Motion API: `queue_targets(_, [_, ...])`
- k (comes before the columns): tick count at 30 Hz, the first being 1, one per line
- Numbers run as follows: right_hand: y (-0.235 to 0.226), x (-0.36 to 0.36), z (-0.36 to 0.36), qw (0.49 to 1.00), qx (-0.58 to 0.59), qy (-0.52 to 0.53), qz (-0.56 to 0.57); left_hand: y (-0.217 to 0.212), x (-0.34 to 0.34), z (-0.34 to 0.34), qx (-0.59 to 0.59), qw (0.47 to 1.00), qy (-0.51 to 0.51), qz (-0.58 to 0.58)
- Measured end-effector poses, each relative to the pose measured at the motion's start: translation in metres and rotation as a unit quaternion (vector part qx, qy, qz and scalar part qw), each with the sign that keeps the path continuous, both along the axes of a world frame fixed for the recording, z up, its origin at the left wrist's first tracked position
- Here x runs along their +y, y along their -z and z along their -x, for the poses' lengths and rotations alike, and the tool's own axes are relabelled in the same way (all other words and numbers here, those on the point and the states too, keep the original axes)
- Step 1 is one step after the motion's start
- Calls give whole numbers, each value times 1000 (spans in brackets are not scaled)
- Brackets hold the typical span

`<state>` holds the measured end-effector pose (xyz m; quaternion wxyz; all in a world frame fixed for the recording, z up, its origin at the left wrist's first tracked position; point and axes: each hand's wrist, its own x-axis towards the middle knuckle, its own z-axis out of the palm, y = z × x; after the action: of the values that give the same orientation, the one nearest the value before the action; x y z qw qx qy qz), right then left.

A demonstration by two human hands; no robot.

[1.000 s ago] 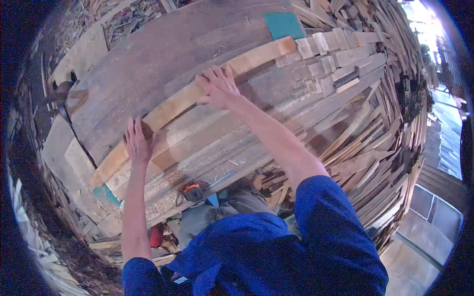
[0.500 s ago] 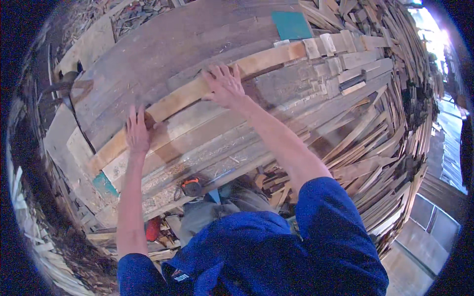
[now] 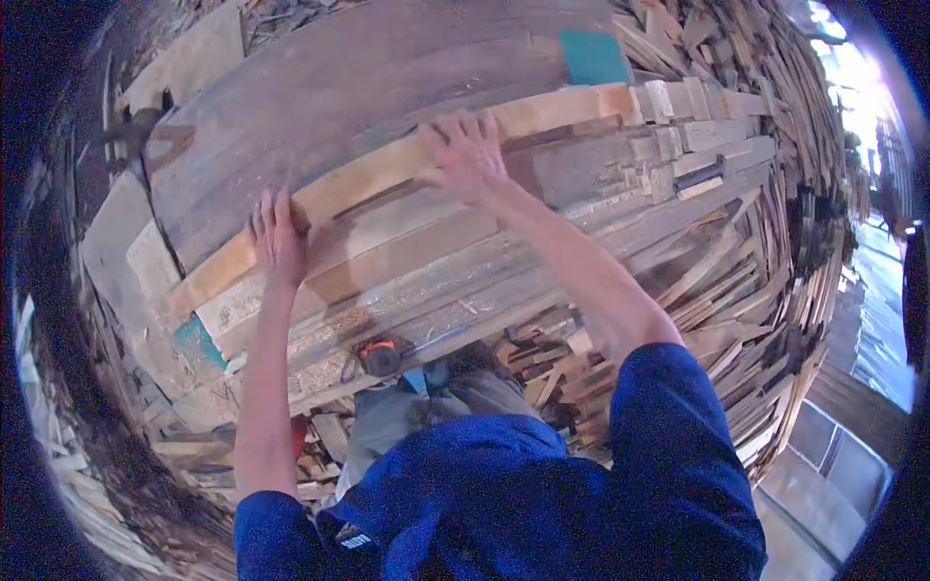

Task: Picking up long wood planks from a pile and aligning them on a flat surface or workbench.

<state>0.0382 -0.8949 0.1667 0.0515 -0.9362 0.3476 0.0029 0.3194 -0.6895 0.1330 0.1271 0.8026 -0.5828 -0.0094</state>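
Note:
A long, pale, slightly curved-looking wooden strip [image 3: 368, 179] runs across the workbench from lower left to upper right. My left hand [image 3: 279, 242] lies over its left part, fingers stretched out across the wood. Farther right, my right hand [image 3: 470, 160] rests on the same strip with its fingers spread; their tips are somewhat blurred. A dark patch shows on the strip beside my left thumb. Nearer to me, wider boards [image 3: 387, 237] lie alongside the strip. An orange and black tape measure [image 3: 380, 356] sits at the bench's near edge, below and between my forearms.
Short wooden blocks [image 3: 661, 101] line up beyond the strip's right end, near a teal sheet [image 3: 593, 58]. A dark-handled tool [image 3: 699, 174] lies on the boards at right. Stacked wood offcuts [image 3: 746, 320] crowd the right side. Sawdust [image 3: 325, 334] covers the near boards.
The view has shifted slightly. My right hand has slid a little to the right along the strip; my left hand stays on its left part.

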Motion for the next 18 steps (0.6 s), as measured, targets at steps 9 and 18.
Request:
queue_targets(9, [-5, -24, 13, 982, -64, 7, -180, -1, -18, 19, 71, 997, 10, 42])
queue_targets(18, [-27, -17, -5, 996, 71, -9, -56, 10, -3, 9, 83, 995, -37, 36])
